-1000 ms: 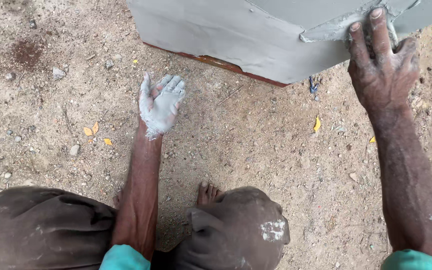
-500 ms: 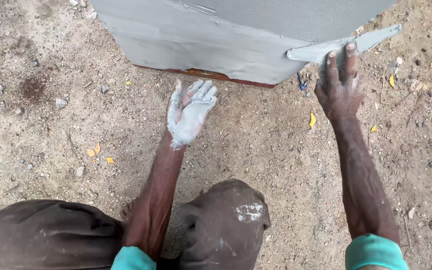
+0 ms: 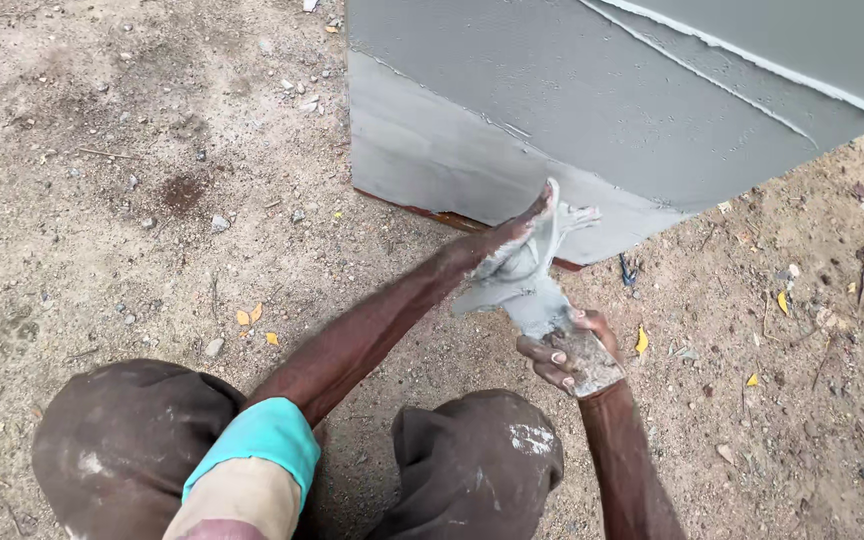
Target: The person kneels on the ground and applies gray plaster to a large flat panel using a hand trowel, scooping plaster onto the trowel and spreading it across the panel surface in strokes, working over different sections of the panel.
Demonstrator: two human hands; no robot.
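Note:
A grey plastered block (image 3: 592, 110) stands on sandy ground, its lower face smooth and wet. My right hand (image 3: 564, 357) grips the handle of a grey, plaster-coated trowel (image 3: 522, 290), held in front of the block's bottom edge. My left hand (image 3: 532, 235), smeared with pale plaster, is raised on edge and pressed against the trowel's blade. Both arms reach forward over my bent knees (image 3: 477, 465) in dark, stained trousers.
Sandy ground (image 3: 152, 200) with small stones, twigs and yellow leaf bits lies all around. A reddish strip shows under the block's bottom edge (image 3: 422, 212). A dark damp spot (image 3: 182, 193) marks the ground at left.
My right hand has left the block's face and drawn the trowel back toward me. My left hand has swung right from open air onto the blade. The view shifted left.

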